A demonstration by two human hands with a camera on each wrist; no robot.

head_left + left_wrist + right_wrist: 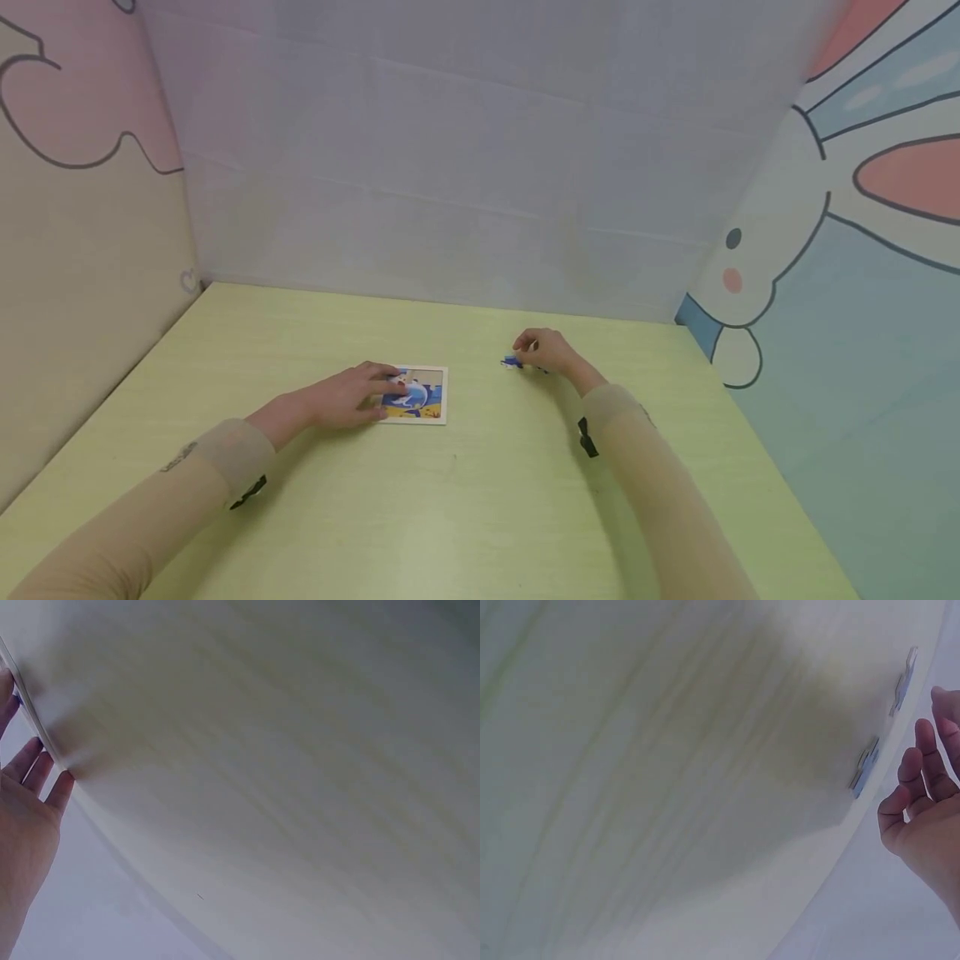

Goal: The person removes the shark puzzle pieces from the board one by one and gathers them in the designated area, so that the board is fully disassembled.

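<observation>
A small jigsaw puzzle with a white frame and a blue dolphin picture lies on the table. My left hand rests on its left side with spread fingers, covering part of the picture. The left wrist view shows the fingertips of this hand along the board's thin edge. To the right, my right hand hovers over loose jigsaw pieces. One blue piece shows beside its fingers; another is mostly hidden under the hand. In the right wrist view two pieces lie apart from the loosely bent fingers, which hold nothing visible.
The pale yellow-green table carries the puzzle and pieces. A whitish wall covering rises at its back edge. Cartoon-painted walls stand at both sides, with a rabbit on the right one.
</observation>
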